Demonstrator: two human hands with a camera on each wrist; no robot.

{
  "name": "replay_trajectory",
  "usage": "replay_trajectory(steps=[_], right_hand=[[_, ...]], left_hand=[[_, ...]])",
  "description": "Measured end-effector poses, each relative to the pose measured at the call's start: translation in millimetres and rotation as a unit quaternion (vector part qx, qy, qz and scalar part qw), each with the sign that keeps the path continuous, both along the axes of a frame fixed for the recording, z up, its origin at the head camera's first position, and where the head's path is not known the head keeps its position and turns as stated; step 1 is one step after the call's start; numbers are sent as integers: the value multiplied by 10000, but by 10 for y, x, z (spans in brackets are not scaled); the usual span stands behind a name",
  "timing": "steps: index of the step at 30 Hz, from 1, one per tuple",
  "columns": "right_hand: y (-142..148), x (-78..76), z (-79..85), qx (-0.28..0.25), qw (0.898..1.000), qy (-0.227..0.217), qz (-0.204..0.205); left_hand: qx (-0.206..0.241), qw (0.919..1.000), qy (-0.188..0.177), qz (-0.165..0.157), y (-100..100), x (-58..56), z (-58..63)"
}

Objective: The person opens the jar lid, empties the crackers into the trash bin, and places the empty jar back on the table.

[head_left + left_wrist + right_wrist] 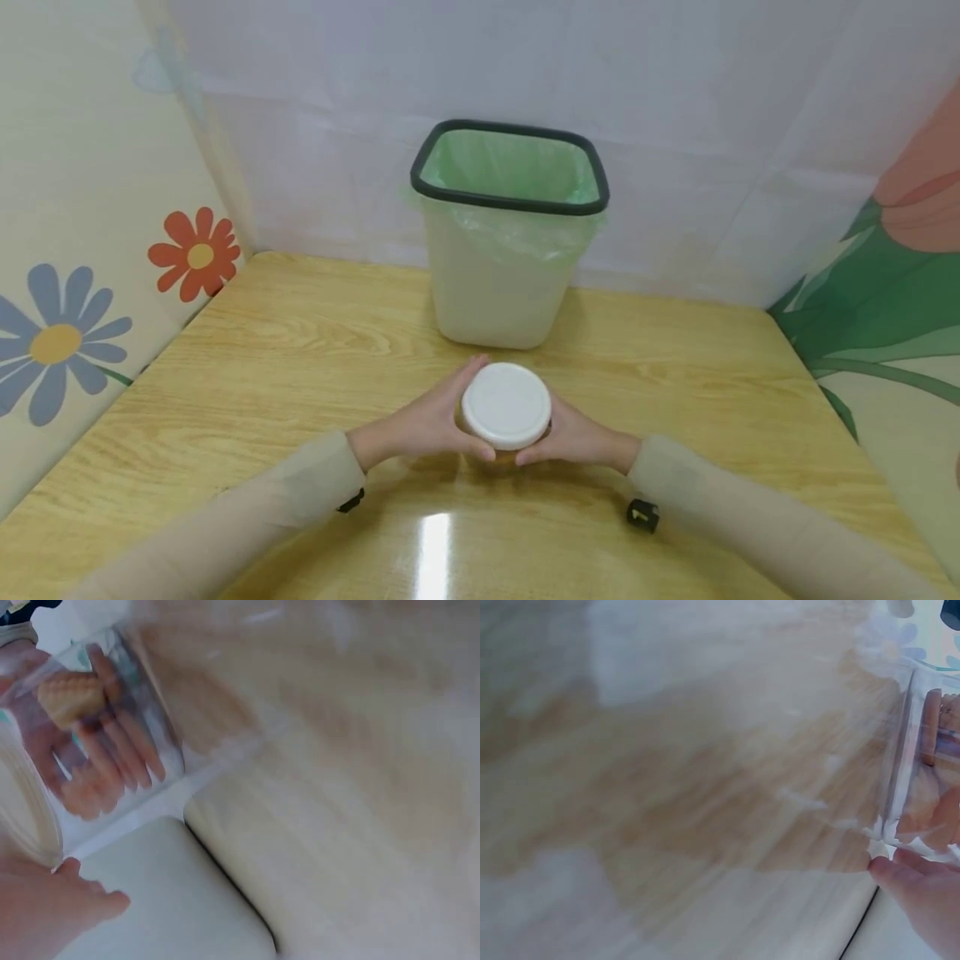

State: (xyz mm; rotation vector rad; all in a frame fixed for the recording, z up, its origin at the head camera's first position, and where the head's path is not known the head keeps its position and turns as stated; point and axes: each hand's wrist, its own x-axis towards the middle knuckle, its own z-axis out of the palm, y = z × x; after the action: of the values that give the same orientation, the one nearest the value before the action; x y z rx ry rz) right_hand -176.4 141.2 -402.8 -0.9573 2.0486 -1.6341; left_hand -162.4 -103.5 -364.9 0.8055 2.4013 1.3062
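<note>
A clear jar (161, 761) with a round white lid (506, 406) stands between my two hands, just in front of the bin. My left hand (423, 423) grips its left side, the thumb curving round the near face. From the right, my right hand (581, 433) holds the opposite side, its thumb close to the left one. Through the clear wall the left wrist view shows a tan, ridged piece (71, 697), like a biscuit, and fingers behind the jar. The jar's lower part is mostly hidden under the lid in the head view.
Behind the jar stands a pale waste bin (502, 283) with a dark rim and a green liner bag. The wood-patterned table (315, 333) meets a white cloth backdrop (337, 167). Walls with painted flowers border the left and right sides.
</note>
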Motion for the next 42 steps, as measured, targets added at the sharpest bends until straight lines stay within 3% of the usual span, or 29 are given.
replay_trajectory(steps=[4,7,12,16,21,28,36,42], right_hand=[[6,2,-6,-35,10000,4,4],[17,8,-3,-18,10000,-27,-53],[34,-3,-9,-7,10000,-50,-64],[29,-24,-19,-7,10000,-18,-32],[11,-26,-19,18,10000,-92,-7],[7,-8,-23,42,10000,-84,-11],[-12,-5,-20,-4,9998,-198,51],[18,4,2,48,9999,-123,-21]], left_hand=[[-137,9989,23,-452,-80,-132,45],[-125,9949,4,-997,-144,-288,94],[-386,9753,180,-2168,-201,-556,201],[-553,9593,377,-2742,-185,-690,305],[-749,9499,507,-2992,-161,-764,368],[-852,9425,598,-3176,-115,-807,360],[-937,9394,175,-3292,-66,-832,358],[-805,9377,64,-3378,-14,-853,307]])
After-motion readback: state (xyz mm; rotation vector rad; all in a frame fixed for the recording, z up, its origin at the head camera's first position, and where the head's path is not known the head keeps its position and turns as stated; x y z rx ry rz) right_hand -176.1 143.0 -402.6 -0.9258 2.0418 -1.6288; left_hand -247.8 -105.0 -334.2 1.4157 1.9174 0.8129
